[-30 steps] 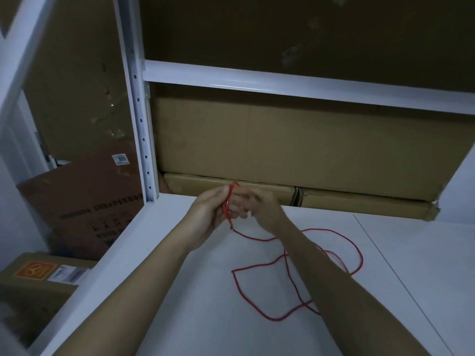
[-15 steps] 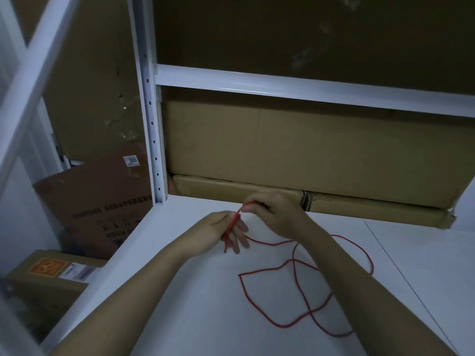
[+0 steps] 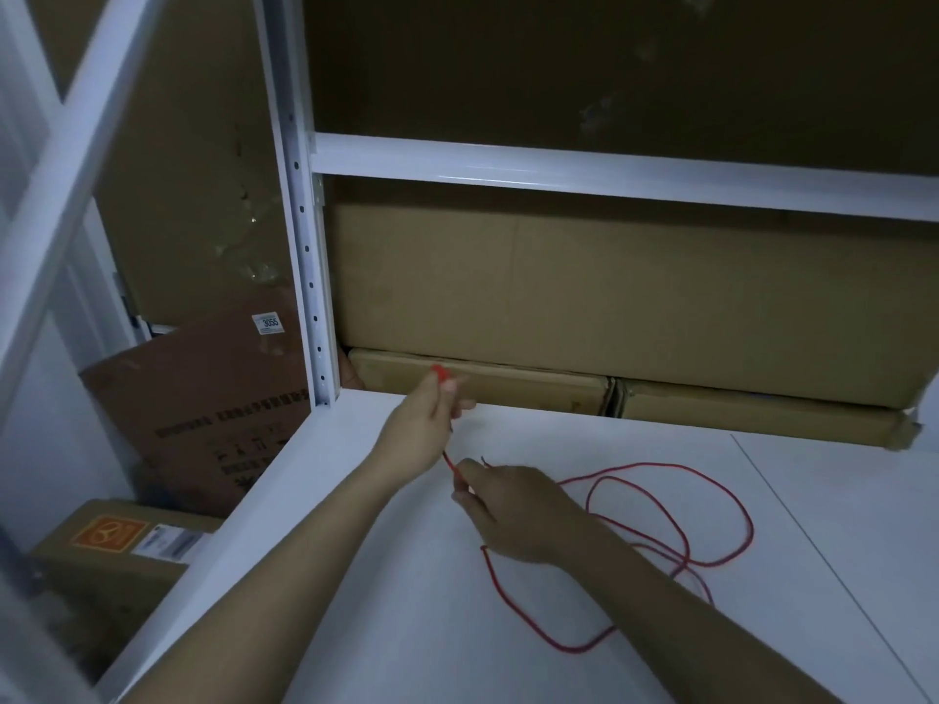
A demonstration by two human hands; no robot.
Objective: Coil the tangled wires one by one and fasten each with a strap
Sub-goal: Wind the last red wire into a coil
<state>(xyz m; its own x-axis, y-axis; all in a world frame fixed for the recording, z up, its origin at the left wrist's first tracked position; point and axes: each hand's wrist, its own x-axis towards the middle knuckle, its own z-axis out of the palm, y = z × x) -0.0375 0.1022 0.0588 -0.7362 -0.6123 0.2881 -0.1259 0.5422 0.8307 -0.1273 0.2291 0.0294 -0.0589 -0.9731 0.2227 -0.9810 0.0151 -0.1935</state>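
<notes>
A thin red wire point(image 3: 731, 510) lies in loose tangled loops on the white shelf surface point(image 3: 386, 627). My left hand point(image 3: 424, 421) is raised near the back of the shelf and grips a small folded bunch of the wire, whose red tip shows above the fingers. From it the wire runs down to my right hand point(image 3: 513, 510), which pinches it a short way below, close to the shelf. The rest of the wire trails out to the right of my right forearm. No strap is visible.
A white perforated upright post point(image 3: 305, 236) and a crossbeam point(image 3: 609, 175) frame the shelf. Cardboard boxes point(image 3: 609, 297) fill the back. More boxes point(image 3: 203, 414) stand below on the left, past the shelf's left edge.
My hands have drawn apart: the left rose toward the back with the bunched wire, the right slid down along the wire toward me. The loops on the shelf shifted.
</notes>
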